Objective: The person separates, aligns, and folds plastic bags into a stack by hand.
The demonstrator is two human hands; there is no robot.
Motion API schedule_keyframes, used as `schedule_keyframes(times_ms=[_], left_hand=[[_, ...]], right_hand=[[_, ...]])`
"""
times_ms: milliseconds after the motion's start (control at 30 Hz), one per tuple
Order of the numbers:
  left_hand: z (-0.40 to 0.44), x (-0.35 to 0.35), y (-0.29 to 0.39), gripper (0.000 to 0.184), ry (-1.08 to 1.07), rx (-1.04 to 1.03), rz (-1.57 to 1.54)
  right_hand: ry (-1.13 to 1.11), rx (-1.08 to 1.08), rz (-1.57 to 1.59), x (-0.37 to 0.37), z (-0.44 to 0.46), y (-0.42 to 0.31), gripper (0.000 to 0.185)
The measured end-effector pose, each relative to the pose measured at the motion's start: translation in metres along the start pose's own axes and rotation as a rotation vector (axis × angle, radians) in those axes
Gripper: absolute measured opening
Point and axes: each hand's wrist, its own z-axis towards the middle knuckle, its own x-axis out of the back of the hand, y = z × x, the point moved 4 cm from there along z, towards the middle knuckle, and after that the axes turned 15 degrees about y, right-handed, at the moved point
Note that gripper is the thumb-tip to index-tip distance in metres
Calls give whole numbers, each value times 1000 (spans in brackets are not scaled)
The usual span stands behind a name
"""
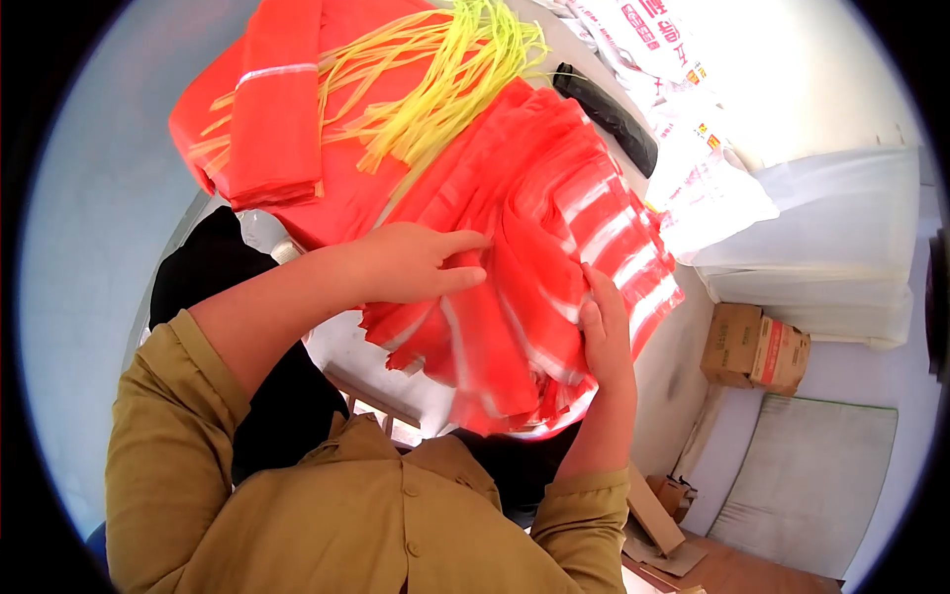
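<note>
A large pile of red sheets with white stripes (524, 228) lies in front of me, its layers fanned and folded over. My left hand (426, 262) rests on the pile's left part, thumb and forefinger apart, its other fingers hidden. At the pile's right side, my right hand (606, 327) has its fingers round the edge of a red fold. Beyond my left hand is a folded red bundle (275, 129) with a pale band across it. Yellow-green strips (435, 84) spread loosely beside that bundle, over more red material.
A black roll (609, 119) lies behind the pile. White printed bags (708, 188) are at the upper right. Further right stand a cardboard box (757, 348) and a pale panel (811, 480) against the wall. Dark-clad legs (213, 262) show below the table.
</note>
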Motion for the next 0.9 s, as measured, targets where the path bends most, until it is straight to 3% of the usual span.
schedule_keyframes(times_ms=[33, 167, 300, 367, 467, 500, 600, 633, 733, 767, 867, 900], left_hand=[[0, 0, -1, 65, -1, -18, 20], [-2, 4, -3, 58, -41, -18, -25], [-5, 1, -13, 66, -77, 9, -74], [-9, 2, -17, 70, -78, 45, -74], [-14, 7, -23, 71, -55, 250, -149], [-13, 9, -25, 70, -17, 194, -118], [-13, 14, -29, 64, 80, 70, -27], [-15, 15, -28, 62, 97, 58, 4], [-23, 25, -16, 55, 165, 65, 47], [-24, 27, -12, 54, 188, 75, 53], [-18, 20, -8, 57, 314, -32, 8], [-16, 17, -7, 59, 361, -74, 19]], right_hand=[[0, 33, -10, 1, -2, -2, 61], [-25, 51, -28, 8, -14, -32, 51], [-84, -170, 139, 5, -39, -45, 51], [-146, -55, 170, 0, -48, -59, 51], [-457, -96, 692, 4, -60, -93, 55], [-454, -91, 826, 7, -66, -93, 58], [-73, -140, 518, 13, -60, -70, 61], [-6, -143, 497, 14, -55, -66, 54], [5, -167, 181, 3, -57, -56, 48], [-98, -188, 187, -4, -64, -57, 48], [-411, 92, 235, -18, -79, -87, 52], [-504, -37, 448, -15, -82, -86, 52]])
